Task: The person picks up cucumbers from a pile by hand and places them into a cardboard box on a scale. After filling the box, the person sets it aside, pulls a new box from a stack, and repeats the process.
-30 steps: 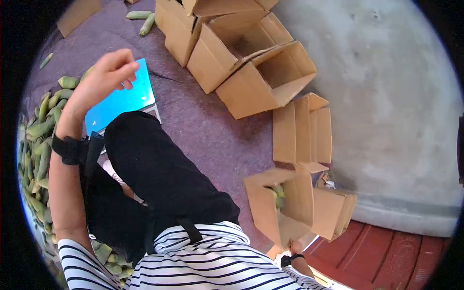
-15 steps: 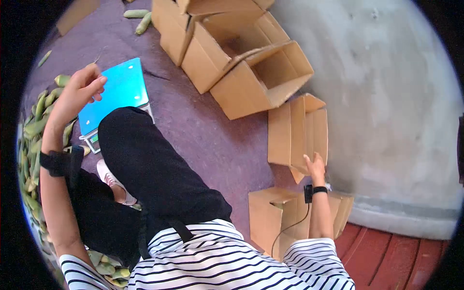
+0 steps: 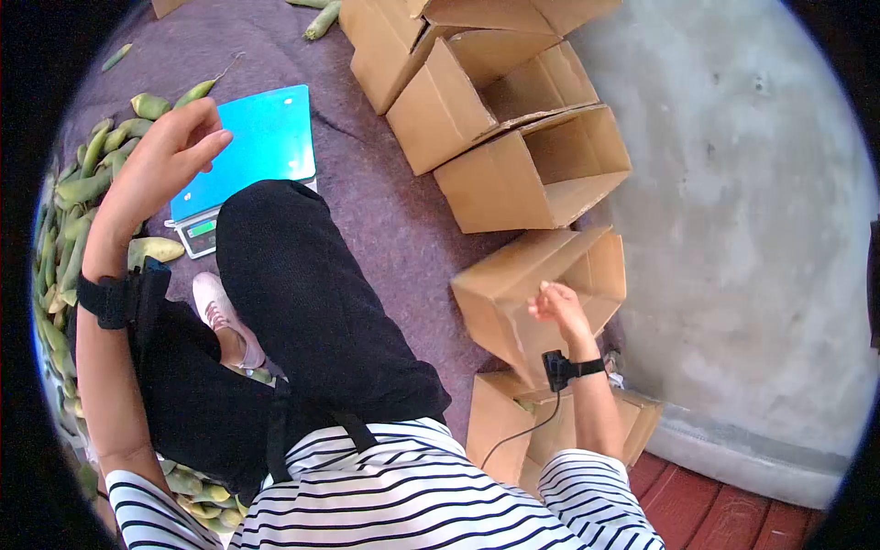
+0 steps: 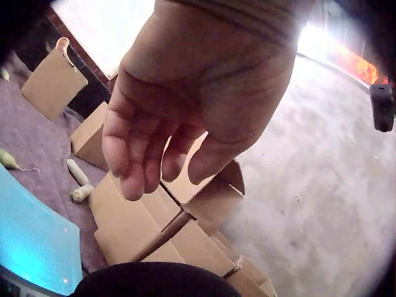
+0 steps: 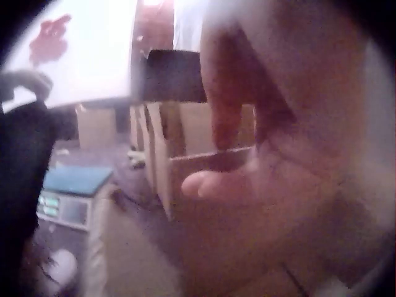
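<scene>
My left hand hangs loosely curled above the blue-topped scale; nothing is in it. In the left wrist view its fingers droop with scale and cartons beyond. My right hand is over a cardboard carton that stands askew, its opening toward the wall. Fingertips overlap the carton's upper panel in the head view. In the blurred right wrist view the thumb and a finger stand apart, nothing visible between them. Another carton sits under the right forearm, partly hidden by it.
Green, radish-like vegetables are heaped along the left, with one beside the scale. A row of open cartons runs along the grey wall. My knee is close to the scale. Red panelling lies at lower right.
My right hand has come up from the lower carton to the one above it, which has turned and shifted left and nearer. The left hand stays near the scale.
</scene>
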Demonstrator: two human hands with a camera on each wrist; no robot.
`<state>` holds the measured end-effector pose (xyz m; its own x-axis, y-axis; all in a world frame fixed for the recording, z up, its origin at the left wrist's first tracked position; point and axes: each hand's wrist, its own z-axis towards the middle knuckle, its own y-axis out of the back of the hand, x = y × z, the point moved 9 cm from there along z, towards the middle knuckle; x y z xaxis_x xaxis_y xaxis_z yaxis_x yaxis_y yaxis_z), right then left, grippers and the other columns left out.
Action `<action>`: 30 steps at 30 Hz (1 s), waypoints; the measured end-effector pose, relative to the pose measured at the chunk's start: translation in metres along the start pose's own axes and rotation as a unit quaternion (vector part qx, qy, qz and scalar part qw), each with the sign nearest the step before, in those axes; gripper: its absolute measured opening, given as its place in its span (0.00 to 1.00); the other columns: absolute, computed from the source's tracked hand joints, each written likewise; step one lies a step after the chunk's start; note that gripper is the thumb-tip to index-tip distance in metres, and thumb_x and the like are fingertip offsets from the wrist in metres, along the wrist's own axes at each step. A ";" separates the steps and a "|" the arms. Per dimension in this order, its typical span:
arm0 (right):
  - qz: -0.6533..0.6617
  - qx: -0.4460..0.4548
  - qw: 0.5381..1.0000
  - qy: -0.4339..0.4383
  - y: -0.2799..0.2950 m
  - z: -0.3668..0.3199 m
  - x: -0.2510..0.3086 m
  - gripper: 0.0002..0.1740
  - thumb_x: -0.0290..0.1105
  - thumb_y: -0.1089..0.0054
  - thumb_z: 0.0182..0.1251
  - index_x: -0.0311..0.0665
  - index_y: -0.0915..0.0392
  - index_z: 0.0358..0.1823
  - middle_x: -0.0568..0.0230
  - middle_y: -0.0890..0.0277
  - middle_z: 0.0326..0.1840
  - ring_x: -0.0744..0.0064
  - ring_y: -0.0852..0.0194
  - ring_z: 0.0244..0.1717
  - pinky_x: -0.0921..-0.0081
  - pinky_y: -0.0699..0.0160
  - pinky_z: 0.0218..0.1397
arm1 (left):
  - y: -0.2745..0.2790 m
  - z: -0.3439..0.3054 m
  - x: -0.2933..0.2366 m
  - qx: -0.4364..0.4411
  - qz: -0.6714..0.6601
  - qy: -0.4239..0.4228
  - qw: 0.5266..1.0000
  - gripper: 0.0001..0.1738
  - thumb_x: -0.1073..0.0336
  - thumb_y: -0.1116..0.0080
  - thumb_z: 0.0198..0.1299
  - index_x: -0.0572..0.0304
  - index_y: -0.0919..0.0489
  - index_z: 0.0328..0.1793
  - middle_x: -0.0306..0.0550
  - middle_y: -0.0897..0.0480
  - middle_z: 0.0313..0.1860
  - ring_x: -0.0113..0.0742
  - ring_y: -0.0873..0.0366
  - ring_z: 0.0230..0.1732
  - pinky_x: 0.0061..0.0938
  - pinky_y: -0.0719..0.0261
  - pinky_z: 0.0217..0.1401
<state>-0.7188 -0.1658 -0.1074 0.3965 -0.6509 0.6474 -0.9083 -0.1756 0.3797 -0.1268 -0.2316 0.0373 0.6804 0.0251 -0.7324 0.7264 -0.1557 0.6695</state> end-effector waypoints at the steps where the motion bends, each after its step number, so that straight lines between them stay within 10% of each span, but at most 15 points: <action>1: 0.099 0.040 0.992 0.068 -0.021 -0.008 0.023 0.25 0.46 0.47 0.69 0.34 0.29 0.57 0.56 0.20 0.45 0.66 0.20 0.43 0.74 0.22 0.44 | 0.000 -0.001 -0.001 0.000 0.002 0.005 1.000 0.11 0.64 0.47 0.65 0.63 0.33 0.34 0.36 0.32 0.27 0.23 0.32 0.28 0.21 0.31 0.30; 5: 0.030 0.046 0.986 0.158 -0.052 -0.051 0.068 0.31 0.47 0.41 0.64 0.33 0.32 0.61 0.51 0.26 0.55 0.61 0.25 0.53 0.67 0.25 0.55 | 0.004 -0.002 -0.002 -0.001 0.014 0.010 1.000 0.11 0.66 0.47 0.65 0.63 0.33 0.33 0.36 0.32 0.26 0.23 0.32 0.27 0.20 0.31 0.30; 7: -0.402 0.098 0.876 0.247 -0.058 -0.064 0.038 0.33 0.46 0.41 0.64 0.34 0.35 0.65 0.48 0.29 0.59 0.58 0.30 0.60 0.66 0.29 0.60 | 0.008 -0.006 -0.002 -0.005 0.027 0.029 0.999 0.11 0.66 0.47 0.65 0.62 0.34 0.33 0.35 0.32 0.25 0.22 0.32 0.27 0.20 0.31 0.29; 11: -0.610 0.079 0.766 0.188 -0.042 -0.085 -0.026 0.31 0.37 0.34 0.55 0.40 0.31 0.62 0.51 0.28 0.58 0.50 0.30 0.59 0.63 0.28 0.59 | 0.017 -0.016 -0.001 -0.046 0.106 -0.035 0.993 0.12 0.65 0.45 0.62 0.65 0.32 0.33 0.41 0.32 0.23 0.27 0.33 0.25 0.27 0.33 0.27; 16: -0.587 0.020 0.748 0.309 -0.057 -0.080 -0.032 0.13 0.31 0.37 0.53 0.44 0.20 0.43 0.60 0.20 0.39 0.52 0.22 0.41 0.61 0.22 0.43 | 0.032 -0.023 -0.007 -0.096 0.078 -0.068 0.990 0.13 0.63 0.45 0.62 0.66 0.31 0.33 0.42 0.30 0.22 0.28 0.34 0.25 0.28 0.34 0.27; 19: -0.521 0.018 0.779 0.348 -0.101 -0.097 0.025 0.07 0.31 0.37 0.55 0.42 0.20 0.36 0.56 0.22 0.31 0.51 0.22 0.36 0.61 0.24 0.38 | 0.043 -0.025 -0.006 -0.125 0.025 -0.034 0.991 0.14 0.62 0.43 0.59 0.69 0.27 0.33 0.55 0.24 0.25 0.44 0.26 0.27 0.36 0.29 0.32; 21: -0.510 0.023 0.792 0.336 -0.128 -0.095 0.046 0.07 0.30 0.37 0.57 0.38 0.22 0.36 0.52 0.22 0.32 0.48 0.23 0.35 0.61 0.26 0.35 | 0.057 -0.029 -0.010 -0.192 0.002 -0.084 0.978 0.15 0.61 0.42 0.58 0.69 0.26 0.33 0.54 0.24 0.24 0.42 0.26 0.27 0.34 0.28 0.32; 22: -0.464 0.018 0.807 0.366 -0.143 -0.097 0.060 0.08 0.33 0.37 0.58 0.37 0.23 0.36 0.50 0.24 0.31 0.47 0.24 0.34 0.60 0.26 0.34 | 0.060 -0.029 -0.007 -0.193 0.006 -0.071 0.979 0.12 0.63 0.43 0.63 0.65 0.28 0.35 0.38 0.27 0.24 0.23 0.28 0.28 0.21 0.30 0.30; 30: -0.357 0.012 0.794 0.493 -0.256 -0.158 0.202 0.09 0.28 0.37 0.58 0.32 0.23 0.37 0.49 0.24 0.31 0.48 0.23 0.33 0.63 0.25 0.35 | 0.119 -0.055 0.011 -0.384 -0.097 -0.103 0.912 0.13 0.60 0.41 0.62 0.66 0.24 0.36 0.42 0.22 0.25 0.25 0.26 0.28 0.24 0.26 0.34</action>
<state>-0.3848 -0.1355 0.0305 0.7128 0.5118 0.4796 -0.4029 -0.2609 0.8772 -0.0272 -0.1956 0.1159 0.5573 -0.2195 -0.8008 0.7382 0.5725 0.3568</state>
